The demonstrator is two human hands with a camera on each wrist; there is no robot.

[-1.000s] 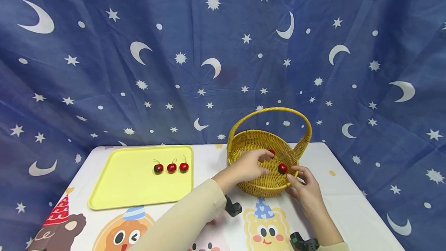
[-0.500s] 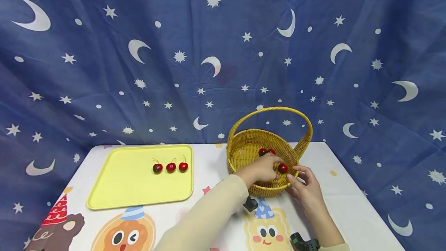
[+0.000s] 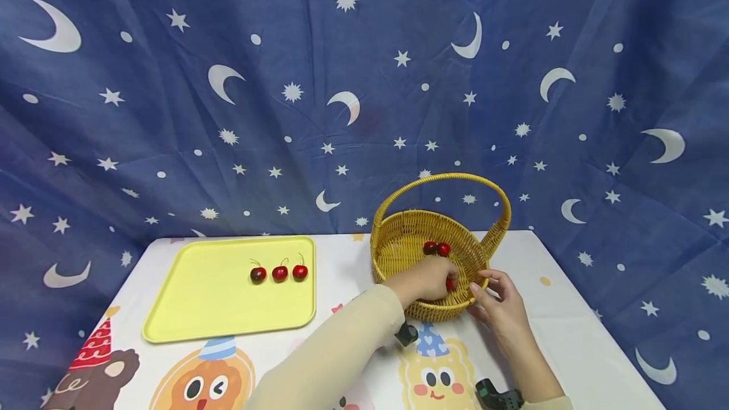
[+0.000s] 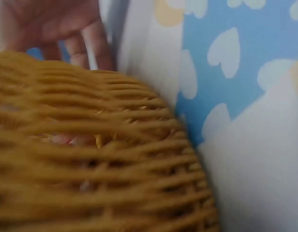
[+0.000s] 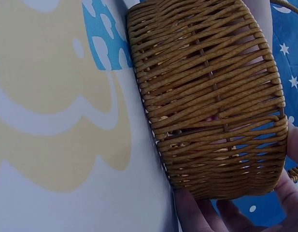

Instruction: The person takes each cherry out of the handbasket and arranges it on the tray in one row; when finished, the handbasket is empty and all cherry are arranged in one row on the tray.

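A golden wicker basket (image 3: 393, 258) with a tall handle stands at the right of the table. My left hand (image 3: 426, 278) reaches down inside it, fingers curled round a dark red cherry (image 3: 450, 285) that they partly cover. Two more cherries (image 3: 436, 248) lie side by side farther back in the basket. At the basket's right side, my right hand (image 3: 502, 310) grips the rim and wall; in the right wrist view its fingertips (image 5: 190, 208) rest against the weave (image 5: 211, 106). The left wrist view is mostly filled by basket weave (image 4: 91, 169), hiding the left fingers.
A yellow tray (image 3: 211, 296) lies on the left of the table, with three stemmed cherries (image 3: 280, 273) in a row near its right side. A patterned white cloth (image 3: 558, 347) covers the table. A blue curtain (image 3: 364, 81) hangs directly behind.
My left hand has let go of a cherry beside another at the back of the basket. It has then moved right and closed on the front cherry, shifting it slightly left. The right hand has stayed put.
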